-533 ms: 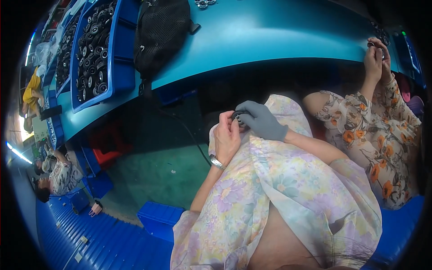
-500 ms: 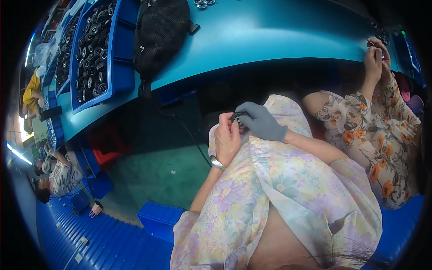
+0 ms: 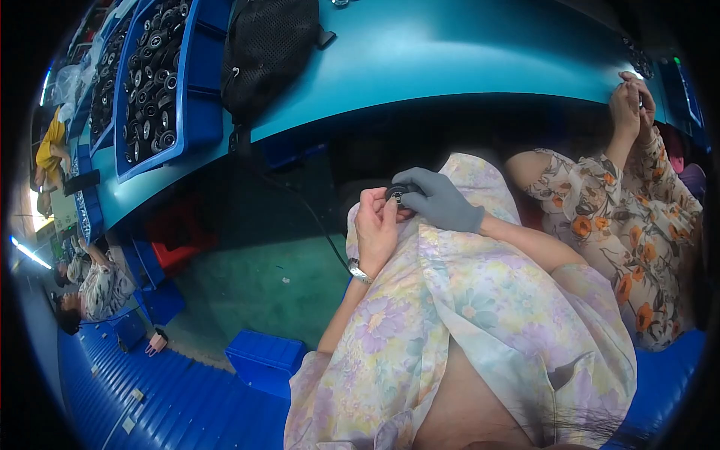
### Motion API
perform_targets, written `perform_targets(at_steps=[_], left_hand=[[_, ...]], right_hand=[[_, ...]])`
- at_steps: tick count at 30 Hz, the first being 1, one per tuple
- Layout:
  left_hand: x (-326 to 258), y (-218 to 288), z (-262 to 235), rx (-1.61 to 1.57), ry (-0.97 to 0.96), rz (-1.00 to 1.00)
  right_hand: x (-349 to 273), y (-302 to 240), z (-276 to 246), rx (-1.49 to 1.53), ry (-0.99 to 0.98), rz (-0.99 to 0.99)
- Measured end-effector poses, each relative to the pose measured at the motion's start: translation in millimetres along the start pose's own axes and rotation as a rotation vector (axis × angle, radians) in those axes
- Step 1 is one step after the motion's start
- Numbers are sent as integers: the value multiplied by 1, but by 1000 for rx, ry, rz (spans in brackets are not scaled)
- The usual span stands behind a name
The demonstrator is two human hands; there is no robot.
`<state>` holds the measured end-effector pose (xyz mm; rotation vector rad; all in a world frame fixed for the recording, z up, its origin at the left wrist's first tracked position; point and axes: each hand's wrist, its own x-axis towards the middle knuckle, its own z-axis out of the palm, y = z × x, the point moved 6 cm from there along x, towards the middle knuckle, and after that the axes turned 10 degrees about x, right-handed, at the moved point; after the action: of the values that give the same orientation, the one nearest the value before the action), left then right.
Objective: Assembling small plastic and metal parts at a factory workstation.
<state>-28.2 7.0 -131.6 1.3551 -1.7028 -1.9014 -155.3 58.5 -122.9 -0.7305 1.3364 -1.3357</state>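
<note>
A small round black wheel (image 3: 398,193) with a lighter hub is pinched between my two hands, just above my lap. Bare, with a silver watch at the wrist, my left hand (image 3: 375,226) grips the wheel's left side with thumb and fingers. My right hand (image 3: 444,201) wears a grey glove and holds the right side, its fingers closed over the rim. Part of the wheel is covered by the fingers.
A blue bin (image 3: 191,112) full of similar black wheels stands on the blue-green table (image 3: 420,60), beside a black mesh bag (image 3: 270,60). To the right, a co-worker's hands (image 3: 632,109) work at the table edge. A blue crate (image 3: 264,356) sits at lower left.
The wheel has turned in my hands, so its round face and hub now show more. Both hands stay nearly in place. The co-worker's hands shifted slightly.
</note>
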Motion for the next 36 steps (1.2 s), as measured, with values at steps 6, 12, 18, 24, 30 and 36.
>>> perform_targets(at_steps=[6,12,18,24,30,36], left_hand=[[-3,8,-1,314,-118,28],[-1,-8,0,-85,-56,-47],[-5,15,-5,353,-25,144],[-7,23,-7,385,-12,117],[-8,11,6,204,41,18],[-7,5,-6,-186,-102,-154]], right_hand=[[-4,4,0,-127,9,-48],[-4,5,1,25,57,58],[-4,-3,0,-153,39,-88],[-6,-10,2,-312,4,-235],[-7,-10,-1,-451,-41,-215],[-6,-20,2,-196,-137,-182]])
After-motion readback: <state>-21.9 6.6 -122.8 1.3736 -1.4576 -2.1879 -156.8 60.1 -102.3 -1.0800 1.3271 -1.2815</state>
